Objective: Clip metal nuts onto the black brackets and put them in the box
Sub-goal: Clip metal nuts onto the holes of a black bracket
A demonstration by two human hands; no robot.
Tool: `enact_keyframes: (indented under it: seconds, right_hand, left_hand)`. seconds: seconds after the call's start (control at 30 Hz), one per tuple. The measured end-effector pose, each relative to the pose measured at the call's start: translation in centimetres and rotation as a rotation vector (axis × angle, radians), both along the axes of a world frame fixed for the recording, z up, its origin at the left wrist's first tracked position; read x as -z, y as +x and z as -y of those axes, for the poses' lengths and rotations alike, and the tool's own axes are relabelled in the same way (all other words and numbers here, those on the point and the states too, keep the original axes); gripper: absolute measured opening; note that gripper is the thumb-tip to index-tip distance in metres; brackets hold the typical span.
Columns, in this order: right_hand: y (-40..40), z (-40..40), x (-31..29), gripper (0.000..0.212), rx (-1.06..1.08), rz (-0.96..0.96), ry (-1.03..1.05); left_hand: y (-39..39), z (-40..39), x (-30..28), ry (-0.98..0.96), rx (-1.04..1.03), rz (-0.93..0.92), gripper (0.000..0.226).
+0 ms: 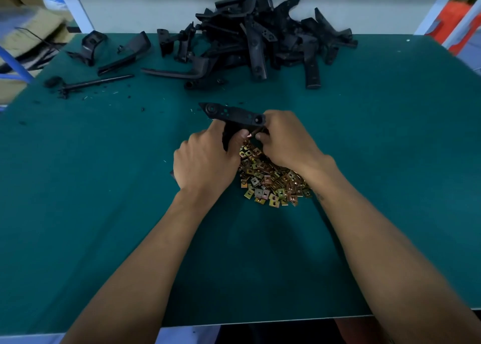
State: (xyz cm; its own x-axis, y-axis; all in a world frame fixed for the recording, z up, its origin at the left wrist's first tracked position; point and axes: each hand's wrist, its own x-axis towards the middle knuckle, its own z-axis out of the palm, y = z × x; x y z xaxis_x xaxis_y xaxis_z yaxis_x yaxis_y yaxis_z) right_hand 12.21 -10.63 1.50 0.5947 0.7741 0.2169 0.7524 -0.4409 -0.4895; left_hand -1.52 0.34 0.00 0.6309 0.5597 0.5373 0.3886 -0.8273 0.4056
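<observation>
A black bracket [234,116] is being held just above the green surface [104,187], over the far edge of a heap of metal nuts [270,179]; the left hand [205,161] is gripping its lower leg, fingers curled round it; the right hand [286,138] is pinching at its right end; a pile of brackets [260,39] is lying well beyond, at the surface's far edge.

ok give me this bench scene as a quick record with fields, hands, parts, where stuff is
surface: green mat
left hand: grips the held bracket by its lower part
right hand: fingers curled at the held bracket's right end, nut not clearly visible
nuts: loose heap under the hands
bracket pile: far edge, centre
stray brackets: far left
box: not in view
</observation>
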Motion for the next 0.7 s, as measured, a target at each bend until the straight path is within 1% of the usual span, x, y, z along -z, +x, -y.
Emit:
enact_keyframes:
  seconds: [0.13,0.17,0.2,0.23,0.27,0.37,0.43,0.57,0.7]
  right_hand:
    - [0.5,0.3,0.3,0.028,-0.025,0.045,-0.015]
    - [0.6,0.5,0.2,0.021,-0.021,0.044,-0.004]
    - [0.8,0.7,0.1,0.012,-0.012,0.037,0.032]
    - [0.9,0.9,-0.2,0.009,0.003,0.018,0.093]
    - [0.9,1.1,-0.5,0.012,0.023,-0.028,0.176]
    - [0.8,1.9,-1.5,0.013,0.073,-0.333,0.445]
    - [0.7,2.3,-1.8,0.015,0.07,-0.469,0.561]
    - [0.5,2.7,-2.3,0.015,0.047,-0.592,0.626]
    - [0.0,2.7,-2.8,0.02,-0.009,-0.597,0.642]
  left_hand:
    - [-0.1,0.0,0.2,0.014,0.02,-0.001,0.04]
    - [-0.1,0.0,0.2,0.026,0.026,0.001,0.039]
    - [-0.1,0.1,0.1,0.035,0.03,0.002,0.038]
    - [-0.2,0.1,0.0,0.041,0.033,0.002,0.038]
    - [-0.2,0.1,0.0,0.047,0.036,0.004,0.037]
    - [-0.2,0.2,-0.1,0.07,0.044,0.01,0.035]
    - [-0.2,0.2,-0.1,0.083,0.052,0.005,0.035]
    - [-0.2,0.3,0.0,0.087,0.057,-0.031,0.038]
    - [-0.3,0.3,-0.1,0.093,0.071,-0.035,0.038]
